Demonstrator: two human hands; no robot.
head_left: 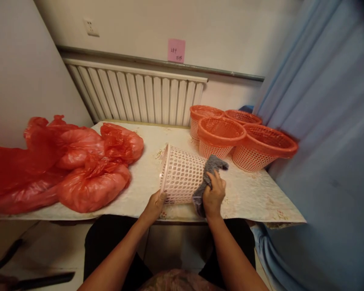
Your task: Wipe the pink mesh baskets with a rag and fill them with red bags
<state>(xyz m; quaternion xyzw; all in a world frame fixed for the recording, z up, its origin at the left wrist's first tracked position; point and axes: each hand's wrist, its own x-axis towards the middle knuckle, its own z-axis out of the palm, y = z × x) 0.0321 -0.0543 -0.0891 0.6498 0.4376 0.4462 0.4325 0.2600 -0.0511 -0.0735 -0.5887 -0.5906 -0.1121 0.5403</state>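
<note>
A pale pink perforated plastic wastebasket (183, 173) lies on its side, tilted, above the front of the table, its mouth facing left. My left hand (155, 206) grips the rim at the lower left, thumb on the outside and the other fingers partly hidden. Against the base at the right end, my right hand (214, 194) presses a grey cloth (210, 169), its fingers closed over the fabric. Part of the cloth hangs below the hand along the basket's base.
Several wastebaskets with red liners (221, 131) stand at the back right. Full red plastic bags (92, 186) are heaped on the left of the cloth-covered table (261, 198). A radiator (139, 95) runs behind, and a blue curtain (324, 141) hangs close on the right.
</note>
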